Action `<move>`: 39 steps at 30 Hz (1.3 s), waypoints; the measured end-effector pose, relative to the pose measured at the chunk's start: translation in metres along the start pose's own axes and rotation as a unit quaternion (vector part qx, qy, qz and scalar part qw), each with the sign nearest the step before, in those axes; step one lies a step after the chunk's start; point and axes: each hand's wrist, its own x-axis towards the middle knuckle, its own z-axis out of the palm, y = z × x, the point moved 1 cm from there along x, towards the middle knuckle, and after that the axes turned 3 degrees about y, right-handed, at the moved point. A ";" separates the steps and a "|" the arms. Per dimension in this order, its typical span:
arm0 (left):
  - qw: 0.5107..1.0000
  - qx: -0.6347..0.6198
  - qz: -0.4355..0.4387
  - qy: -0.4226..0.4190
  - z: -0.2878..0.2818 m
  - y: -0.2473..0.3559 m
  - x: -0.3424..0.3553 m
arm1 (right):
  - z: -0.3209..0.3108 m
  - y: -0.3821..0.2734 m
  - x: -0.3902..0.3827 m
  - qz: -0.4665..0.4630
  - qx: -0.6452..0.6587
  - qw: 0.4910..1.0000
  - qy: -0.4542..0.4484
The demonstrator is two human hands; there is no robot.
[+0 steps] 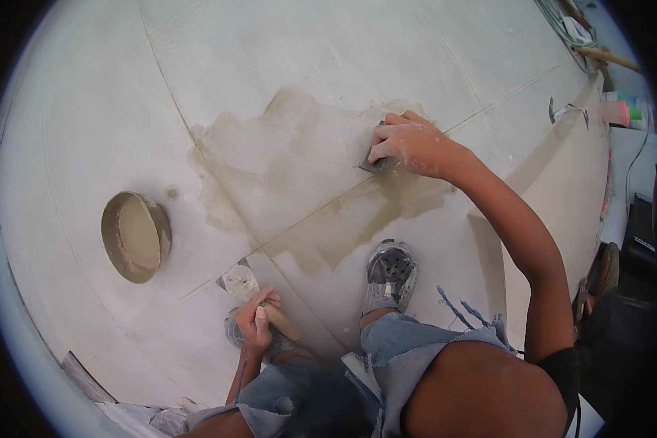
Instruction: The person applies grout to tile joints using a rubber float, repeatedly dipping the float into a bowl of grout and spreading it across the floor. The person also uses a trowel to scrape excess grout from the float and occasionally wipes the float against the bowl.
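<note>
My right hand (409,144) reaches forward and presses a small grey flat spreader (372,162) against the pale tiled floor (306,51), at the edge of a wet tan patch (306,182) spread over the tile joints. My left hand (254,321) is low by my knee, closed on the wooden handle of a putty knife (259,296) whose smeared metal blade points up and left. A round bowl (135,236) of beige paste sits on the floor to the left of that blade. My grey perforated shoe (389,276) stands on the tiles between both hands.
Frayed denim shorts (416,343) fill the lower middle. At the far upper right lie a wooden stick (606,56), some cables, and pink and green containers (620,112) on a ledge. A raised tiled step edge (562,160) runs along the right. Rubble lies at the lower left.
</note>
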 end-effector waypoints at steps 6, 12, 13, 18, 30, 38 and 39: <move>1.000 -0.002 0.001 -0.009 -0.001 -0.002 0.004 | 0.001 0.027 -0.057 0.141 0.020 0.989 0.025; 1.000 -0.005 -0.021 -0.012 -0.002 -0.005 0.001 | 0.032 0.027 -0.054 0.155 0.040 0.973 0.168; 1.000 0.000 -0.019 -0.008 -0.003 -0.005 0.000 | 0.039 0.022 -0.061 0.157 0.033 0.971 0.175; 1.000 0.017 -0.002 0.024 0.001 -0.002 0.001 | 0.047 0.005 -0.112 0.210 0.055 0.962 0.167; 0.999 0.015 -0.009 0.029 0.001 -0.004 0.002 | 0.127 -0.058 -0.169 0.267 0.009 0.924 0.275; 0.999 0.020 -0.011 0.028 0.000 -0.004 0.002 | 0.131 -0.041 -0.150 0.259 0.004 0.918 0.299; 0.999 0.017 -0.011 0.029 0.000 -0.005 0.000 | 0.130 -0.038 -0.148 0.255 0.005 0.918 0.304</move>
